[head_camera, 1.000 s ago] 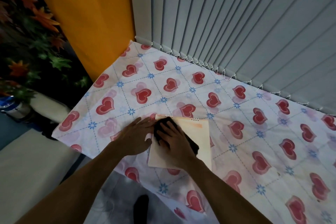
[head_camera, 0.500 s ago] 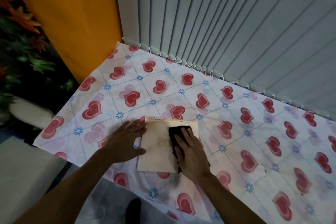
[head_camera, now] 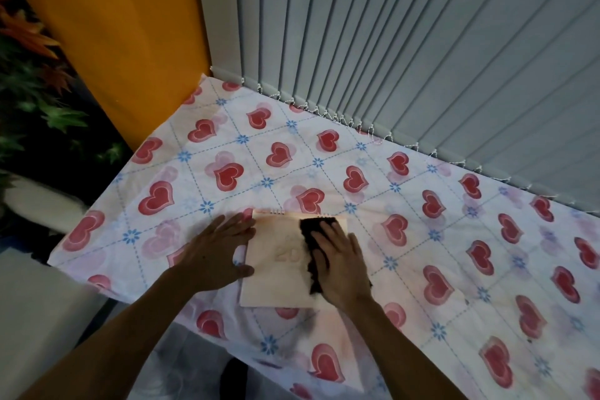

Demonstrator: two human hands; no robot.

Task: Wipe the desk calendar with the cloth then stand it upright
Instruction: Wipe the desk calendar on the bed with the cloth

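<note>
Head view: desk calendar (head_camera: 279, 266) flat on the heart-print tablecloth (head_camera: 422, 204), spiral edge away from me. My left hand (head_camera: 216, 253), open, pins its left edge; my right hand (head_camera: 341, 265) presses the dark cloth (head_camera: 310, 237) flat on its right half.

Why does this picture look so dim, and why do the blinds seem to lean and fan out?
Head view: the room is dimly lit, with a warm glow on the desk calendar and soft shadow under the right hand pressing the dark cloth; the wide-angle lens splays the vertical blinds; the plant at far left is dark and soft.
</note>
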